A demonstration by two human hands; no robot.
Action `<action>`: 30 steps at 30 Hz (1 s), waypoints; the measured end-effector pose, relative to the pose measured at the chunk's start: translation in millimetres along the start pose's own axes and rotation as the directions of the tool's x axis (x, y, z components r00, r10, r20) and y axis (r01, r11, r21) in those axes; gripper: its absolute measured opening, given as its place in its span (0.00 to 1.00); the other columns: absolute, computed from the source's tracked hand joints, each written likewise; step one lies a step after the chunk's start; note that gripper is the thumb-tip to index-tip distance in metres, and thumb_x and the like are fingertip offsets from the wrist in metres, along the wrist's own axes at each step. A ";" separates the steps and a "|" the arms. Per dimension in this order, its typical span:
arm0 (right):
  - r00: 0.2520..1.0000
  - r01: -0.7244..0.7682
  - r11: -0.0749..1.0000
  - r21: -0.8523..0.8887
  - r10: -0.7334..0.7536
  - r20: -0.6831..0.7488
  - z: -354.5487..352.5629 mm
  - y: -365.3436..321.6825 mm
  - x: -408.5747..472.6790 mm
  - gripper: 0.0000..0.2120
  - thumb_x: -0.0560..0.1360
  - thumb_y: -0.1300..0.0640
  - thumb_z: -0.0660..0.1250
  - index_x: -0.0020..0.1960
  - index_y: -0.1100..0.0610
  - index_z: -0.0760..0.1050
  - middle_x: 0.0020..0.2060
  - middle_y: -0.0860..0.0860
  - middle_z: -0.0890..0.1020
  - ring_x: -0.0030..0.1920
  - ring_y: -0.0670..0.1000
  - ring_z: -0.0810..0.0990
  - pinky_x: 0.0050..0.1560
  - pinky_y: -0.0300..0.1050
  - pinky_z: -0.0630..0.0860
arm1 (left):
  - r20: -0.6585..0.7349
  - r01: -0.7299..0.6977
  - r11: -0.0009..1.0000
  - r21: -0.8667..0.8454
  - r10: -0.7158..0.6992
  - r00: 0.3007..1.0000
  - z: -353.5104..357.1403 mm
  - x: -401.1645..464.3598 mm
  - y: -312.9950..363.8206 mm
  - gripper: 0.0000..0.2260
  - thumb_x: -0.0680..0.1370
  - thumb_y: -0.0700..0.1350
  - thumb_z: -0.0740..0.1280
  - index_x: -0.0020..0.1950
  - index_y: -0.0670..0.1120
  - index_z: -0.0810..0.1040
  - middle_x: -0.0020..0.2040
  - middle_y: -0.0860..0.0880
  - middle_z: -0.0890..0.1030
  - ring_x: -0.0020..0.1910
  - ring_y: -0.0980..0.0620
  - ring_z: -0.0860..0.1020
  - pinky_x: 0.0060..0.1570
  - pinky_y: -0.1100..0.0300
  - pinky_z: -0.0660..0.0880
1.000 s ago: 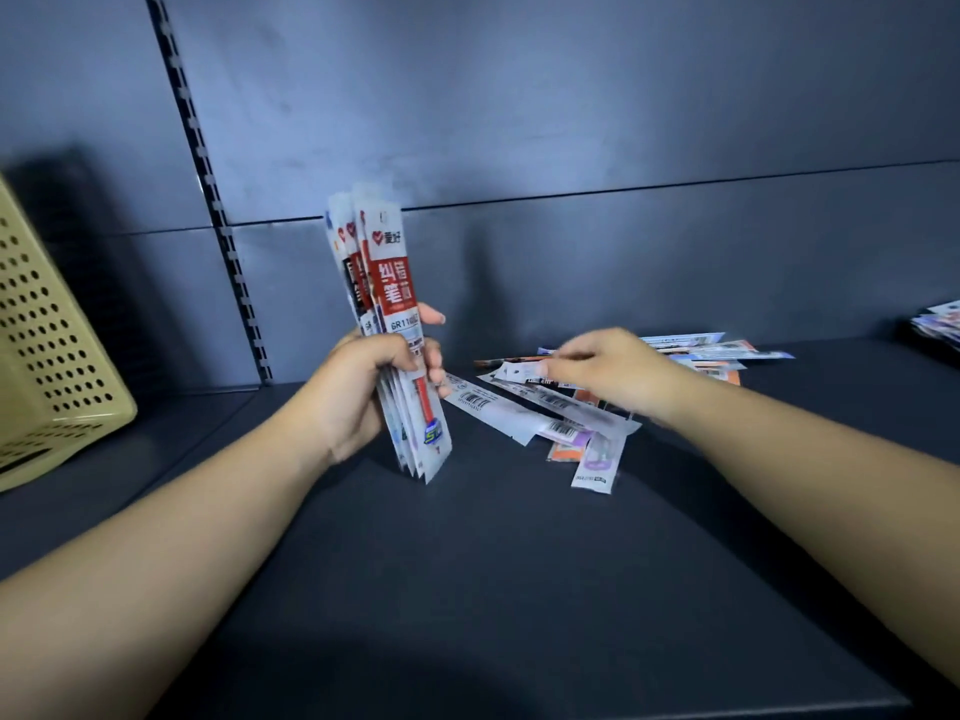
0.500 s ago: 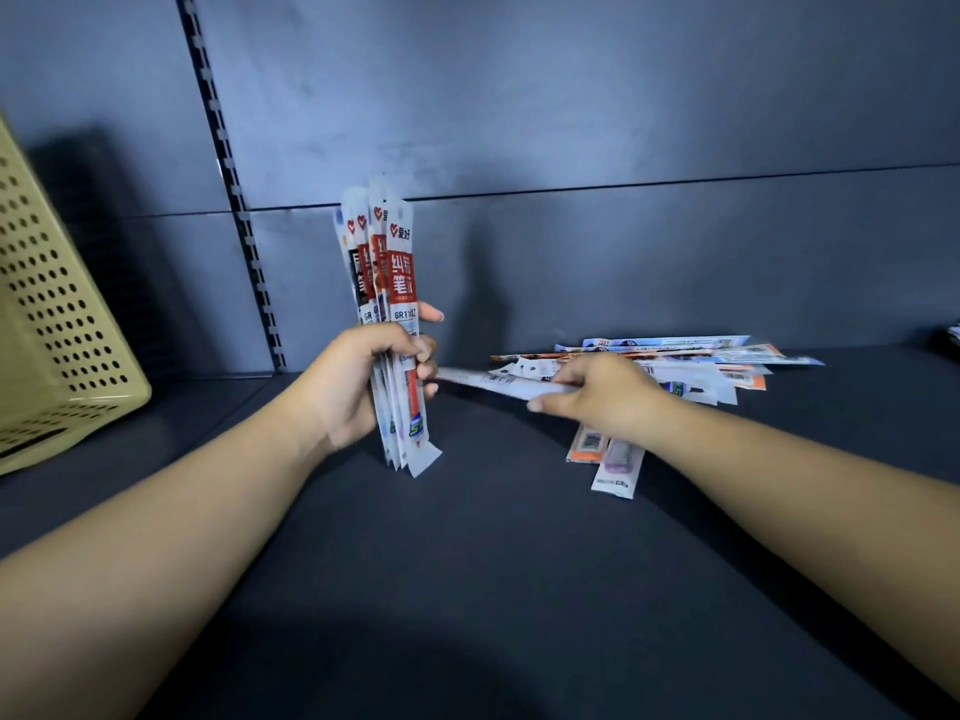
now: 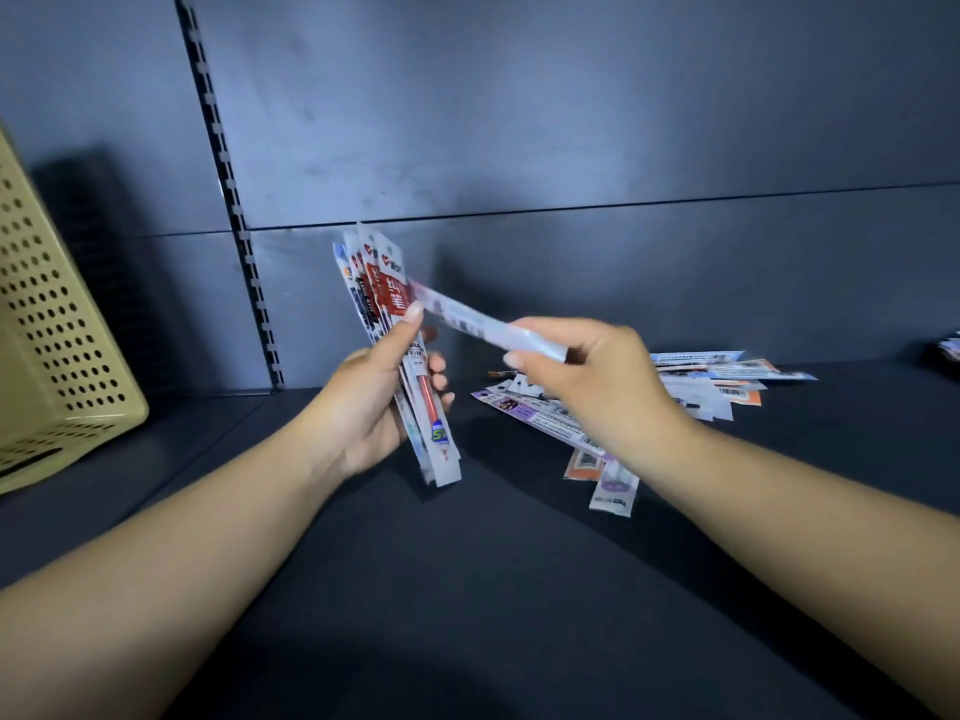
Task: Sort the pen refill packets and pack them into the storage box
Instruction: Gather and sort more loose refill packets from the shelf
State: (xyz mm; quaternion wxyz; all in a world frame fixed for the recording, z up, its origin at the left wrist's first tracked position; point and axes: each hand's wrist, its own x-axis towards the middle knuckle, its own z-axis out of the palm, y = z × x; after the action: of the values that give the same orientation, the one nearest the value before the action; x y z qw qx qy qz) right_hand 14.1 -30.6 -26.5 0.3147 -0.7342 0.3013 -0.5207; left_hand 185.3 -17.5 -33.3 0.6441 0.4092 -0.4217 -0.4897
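My left hand (image 3: 371, 402) holds an upright bundle of red-and-white pen refill packets (image 3: 387, 298) above the dark shelf, thumb raised along its front. My right hand (image 3: 587, 379) pinches one white packet (image 3: 478, 322), blurred with motion, its far end touching the top of the bundle. A loose pile of packets (image 3: 550, 415) lies on the shelf under and behind my right hand, some purple, some orange. The yellow perforated storage box (image 3: 57, 356) stands tilted at the far left.
The dark shelf (image 3: 467, 589) has a dark back panel with a slotted upright rail (image 3: 228, 210). A few more packets (image 3: 950, 348) peek in at the right edge.
My right hand lifted one white packet off the pile and swung it up and left to the bundle. The left hand's bundle tilted slightly and its thumb opened.
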 end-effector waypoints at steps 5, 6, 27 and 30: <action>0.949 0.305 0.945 -0.121 -0.291 0.118 19.4 6.0 -12.5 0.13 0.69 0.61 0.70 0.54 0.59 0.81 0.45 0.44 0.78 0.45 0.36 0.76 0.45 0.26 0.68 | 0.030 0.020 0.999 -0.033 -0.019 0.999 1.9 -3.4 3.7 0.15 0.68 0.57 0.65 0.42 0.46 0.76 0.32 0.50 0.75 0.30 0.54 0.75 0.35 0.62 0.77; 0.931 0.351 0.927 -0.133 -0.332 0.150 22.4 8.4 -13.8 0.14 0.69 0.60 0.70 0.54 0.61 0.80 0.48 0.46 0.79 0.49 0.40 0.76 0.47 0.27 0.70 | 0.050 0.031 0.998 -0.051 -0.028 0.998 1.5 -5.3 5.0 0.13 0.69 0.56 0.65 0.42 0.46 0.76 0.32 0.50 0.75 0.31 0.53 0.76 0.35 0.62 0.77; 0.934 -0.078 0.764 -0.640 0.281 0.221 -29.5 35.4 16.6 0.11 0.71 0.49 0.68 0.49 0.53 0.80 0.43 0.49 0.80 0.46 0.50 0.77 0.45 0.37 0.68 | 0.152 -0.259 0.935 0.243 0.227 0.962 9.0 -14.3 3.2 0.08 0.75 0.32 0.61 0.41 0.45 0.73 0.25 0.53 0.75 0.26 0.56 0.75 0.35 0.64 0.76; 0.854 -0.203 0.669 -0.715 0.478 0.206 -37.0 45.7 16.7 0.18 0.68 0.44 0.69 0.50 0.56 0.79 0.50 0.53 0.82 0.53 0.53 0.78 0.54 0.42 0.74 | 0.167 -0.210 0.915 0.346 0.160 0.973 10.2 -16.0 -1.7 0.08 0.74 0.33 0.63 0.42 0.46 0.73 0.25 0.53 0.75 0.27 0.56 0.75 0.35 0.65 0.75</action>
State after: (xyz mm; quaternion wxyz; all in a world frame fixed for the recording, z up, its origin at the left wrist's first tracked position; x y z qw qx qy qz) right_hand -21.8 -77.3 -42.8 0.1746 -0.8112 0.5358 -0.1562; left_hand 172.6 -3.4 -34.1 0.5714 0.4447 -0.5838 -0.3672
